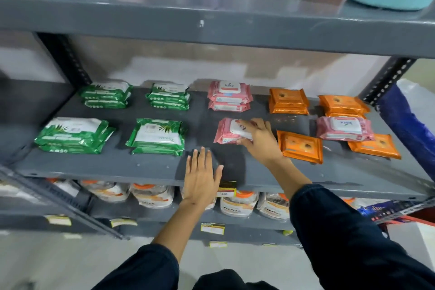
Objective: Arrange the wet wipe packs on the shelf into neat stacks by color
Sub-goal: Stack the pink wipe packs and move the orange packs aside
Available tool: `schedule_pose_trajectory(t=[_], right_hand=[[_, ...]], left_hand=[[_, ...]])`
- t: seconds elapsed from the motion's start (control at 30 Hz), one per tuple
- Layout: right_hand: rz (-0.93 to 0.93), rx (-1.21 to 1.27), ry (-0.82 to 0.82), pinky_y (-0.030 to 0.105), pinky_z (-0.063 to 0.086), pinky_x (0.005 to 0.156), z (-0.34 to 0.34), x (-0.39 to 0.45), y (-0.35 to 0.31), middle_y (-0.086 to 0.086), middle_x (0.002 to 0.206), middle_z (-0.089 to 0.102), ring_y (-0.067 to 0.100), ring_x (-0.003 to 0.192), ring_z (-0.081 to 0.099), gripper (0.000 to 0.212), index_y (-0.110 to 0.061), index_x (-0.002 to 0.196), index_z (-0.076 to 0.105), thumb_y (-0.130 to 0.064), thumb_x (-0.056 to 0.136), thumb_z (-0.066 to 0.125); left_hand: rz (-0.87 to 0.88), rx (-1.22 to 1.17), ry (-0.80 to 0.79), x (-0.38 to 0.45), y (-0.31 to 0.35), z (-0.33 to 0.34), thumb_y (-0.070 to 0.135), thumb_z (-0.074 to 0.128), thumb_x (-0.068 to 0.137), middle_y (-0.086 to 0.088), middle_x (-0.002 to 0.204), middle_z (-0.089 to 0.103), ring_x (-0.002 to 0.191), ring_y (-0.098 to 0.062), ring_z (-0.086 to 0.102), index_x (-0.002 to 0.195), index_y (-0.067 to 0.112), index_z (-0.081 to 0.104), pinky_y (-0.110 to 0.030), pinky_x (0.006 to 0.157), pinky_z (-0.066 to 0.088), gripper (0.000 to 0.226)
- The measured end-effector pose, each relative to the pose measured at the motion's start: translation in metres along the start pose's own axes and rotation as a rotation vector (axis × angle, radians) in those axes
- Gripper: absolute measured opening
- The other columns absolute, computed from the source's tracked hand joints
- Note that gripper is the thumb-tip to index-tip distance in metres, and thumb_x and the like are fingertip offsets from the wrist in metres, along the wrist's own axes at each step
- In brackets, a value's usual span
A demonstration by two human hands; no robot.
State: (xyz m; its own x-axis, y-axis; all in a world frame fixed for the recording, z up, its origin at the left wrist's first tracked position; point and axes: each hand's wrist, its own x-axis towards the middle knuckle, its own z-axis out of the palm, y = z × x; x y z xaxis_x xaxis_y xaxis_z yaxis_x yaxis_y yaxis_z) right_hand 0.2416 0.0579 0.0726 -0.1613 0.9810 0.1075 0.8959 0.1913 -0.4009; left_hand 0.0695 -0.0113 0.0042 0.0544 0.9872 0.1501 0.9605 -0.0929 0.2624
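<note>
On the grey metal shelf (146, 167) the glossy green wet wipe packs already sit in four tidy stacks: two at the far left (106, 94) and (168, 96), two nearer (73, 135) and (157, 136); that colour looks finished. In the middle, a stack of soft pink packs with white lids (229, 96) stands at the far side, and just near of it lies a single pink pack (231, 130); the right hand (259, 139) curls around its right end, fingers over the lid and thumb under the near edge, seemingly gripping it. The left hand (202, 176) lies flat and spread on the bare shelf, holding nothing. To the right the work is unfinished, I judge: two orange foil stacks (288, 101) and (342, 105) stand far back, but a stray pink pack (344, 128) rests among the orange, partly over one loose orange pack (376, 147), with another loose orange pack (300, 147) lying askew beside the right hand.
</note>
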Motion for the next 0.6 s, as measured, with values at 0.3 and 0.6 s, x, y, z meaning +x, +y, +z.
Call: schedule_pose_trajectory(t=[0.3,0.6], right_hand=[[0.034,-0.015,-0.168,0.039,0.019,0.119,0.034,0.004,-0.004,0.005,0.156,0.022,0.030,0.143,0.018,0.064,-0.026,0.148,0.025,-0.030,0.092,0.056],[-0.109,-0.237,-0.385,0.050,-0.011,0.118,0.027,0.012,0.011,0.000,0.161,-0.016,0.025,0.146,-0.023,0.056,-0.038,0.149,-0.004,-0.045,0.101,0.023]], left_hand=[[-0.042,-0.013,-0.039,-0.009,-0.015,0.008,0.051,0.004,0.090,-0.015,0.152,0.026,0.141,-0.028,0.017,0.143,0.004,0.026,-0.037,0.115,0.005,0.075],[-0.019,-0.078,-0.038,-0.011,-0.016,0.010,0.052,0.009,0.091,-0.019,0.146,0.036,0.137,-0.034,0.028,0.138,0.000,0.037,-0.041,0.111,0.008,0.075]])
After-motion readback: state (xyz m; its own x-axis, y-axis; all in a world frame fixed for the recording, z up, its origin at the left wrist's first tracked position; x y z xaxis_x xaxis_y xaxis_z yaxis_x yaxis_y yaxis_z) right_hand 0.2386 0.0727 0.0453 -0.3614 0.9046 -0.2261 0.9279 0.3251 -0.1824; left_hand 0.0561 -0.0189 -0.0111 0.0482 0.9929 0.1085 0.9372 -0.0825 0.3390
